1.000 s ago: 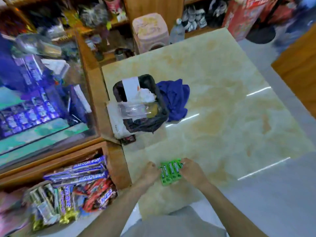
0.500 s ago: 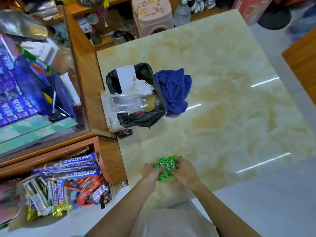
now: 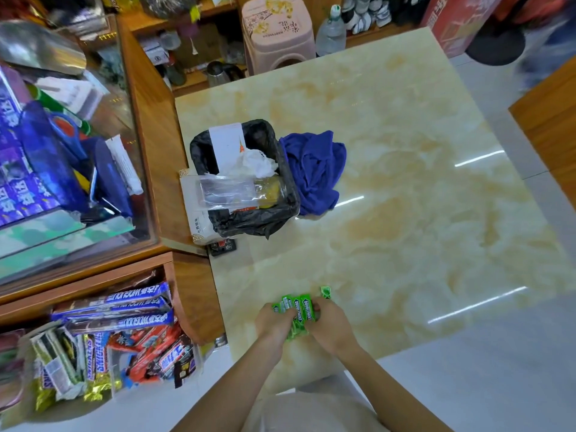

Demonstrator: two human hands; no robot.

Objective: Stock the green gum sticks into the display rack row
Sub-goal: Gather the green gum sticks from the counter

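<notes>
You can read "DOUBLEMINT" on the green gum sticks (image 3: pixel 301 310), and "SNICKERS" on the brown chocolate bar wrappers (image 3: pixel 99 353) in the wooden shelf bin.

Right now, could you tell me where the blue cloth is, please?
In the head view, the blue cloth lies crumpled on the marble floor, touching the right side of the black-lined bin, well beyond the hands.

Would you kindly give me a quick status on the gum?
Left hand and right hand both clasping green gum sticks low over floor. Display rack not in view. Nothing blocking.
</notes>
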